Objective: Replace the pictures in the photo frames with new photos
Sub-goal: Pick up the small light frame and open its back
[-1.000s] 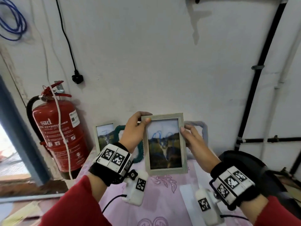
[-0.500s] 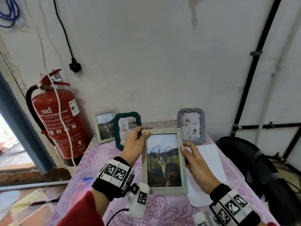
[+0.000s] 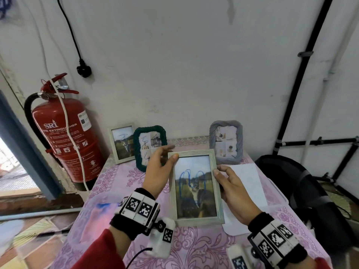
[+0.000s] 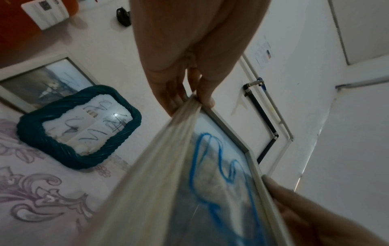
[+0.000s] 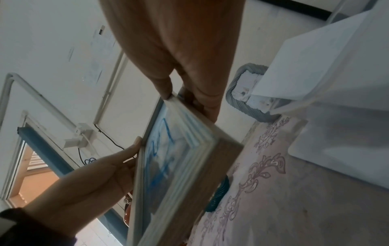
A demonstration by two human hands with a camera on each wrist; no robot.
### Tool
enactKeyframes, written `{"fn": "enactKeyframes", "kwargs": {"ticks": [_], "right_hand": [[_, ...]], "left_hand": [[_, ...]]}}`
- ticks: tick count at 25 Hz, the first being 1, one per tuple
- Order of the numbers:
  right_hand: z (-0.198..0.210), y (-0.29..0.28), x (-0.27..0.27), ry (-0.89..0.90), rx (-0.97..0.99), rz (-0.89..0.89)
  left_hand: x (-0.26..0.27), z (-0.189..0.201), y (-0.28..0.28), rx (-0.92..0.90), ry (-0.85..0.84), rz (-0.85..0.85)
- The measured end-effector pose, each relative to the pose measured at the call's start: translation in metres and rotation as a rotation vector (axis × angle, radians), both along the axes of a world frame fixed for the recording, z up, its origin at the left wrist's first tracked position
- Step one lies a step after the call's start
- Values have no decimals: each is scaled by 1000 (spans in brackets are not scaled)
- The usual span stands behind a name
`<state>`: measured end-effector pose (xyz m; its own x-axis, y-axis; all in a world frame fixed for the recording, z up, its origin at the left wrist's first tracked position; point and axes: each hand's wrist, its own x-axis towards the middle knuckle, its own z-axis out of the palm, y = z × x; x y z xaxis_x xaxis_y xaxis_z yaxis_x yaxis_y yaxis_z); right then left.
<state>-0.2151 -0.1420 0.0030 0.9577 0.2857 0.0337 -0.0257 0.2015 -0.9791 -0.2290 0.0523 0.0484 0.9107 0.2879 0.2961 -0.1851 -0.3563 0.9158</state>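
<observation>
I hold a pale wooden photo frame [image 3: 195, 186] upright over the table, its cat picture scribbled with blue pen. My left hand [image 3: 159, 171] pinches its upper left corner, thumb on the front [image 4: 207, 98]. My right hand [image 3: 231, 184] grips the right edge, thumb on the front and fingers behind [image 5: 166, 89]. Three more frames lean on the wall: a pale wooden one [image 3: 122, 143], a dark green rope one [image 3: 149, 146] [image 4: 80, 128], and a grey rope one [image 3: 226, 141] [image 5: 242, 93].
White sheets of paper [image 3: 246, 183] lie on the pink patterned tablecloth [image 3: 194, 247] under the held frame. A red fire extinguisher [image 3: 66, 136] stands left of the table. A dark chair [image 3: 303, 193] is on the right.
Both hands have lowered the held frame toward the table. The view has dropped, so the green and grey frames behind it now show.
</observation>
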Motion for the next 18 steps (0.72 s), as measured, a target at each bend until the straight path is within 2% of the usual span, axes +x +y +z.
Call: {"fn": "enactKeyframes", "kwargs": {"ticks": [3, 4, 6, 9, 13, 18], "right_hand": [[-1, 5, 3, 24, 26, -62], [0, 7, 4, 41, 52, -62], [2, 9, 6, 58, 107, -40], [5, 11, 8, 54, 168, -10], [11, 12, 8, 104, 292, 16], [16, 15, 7, 118, 324, 64]], "left_hand": [[-12, -10, -6, 274, -156, 148], [-17, -14, -12, 351, -193, 158], [-25, -23, -26, 414, -160, 63], [-32, -37, -45, 401, -106, -108], [-33, -47, -57, 382, -174, -114], [-32, -49, -58, 173, -172, -92]]}}
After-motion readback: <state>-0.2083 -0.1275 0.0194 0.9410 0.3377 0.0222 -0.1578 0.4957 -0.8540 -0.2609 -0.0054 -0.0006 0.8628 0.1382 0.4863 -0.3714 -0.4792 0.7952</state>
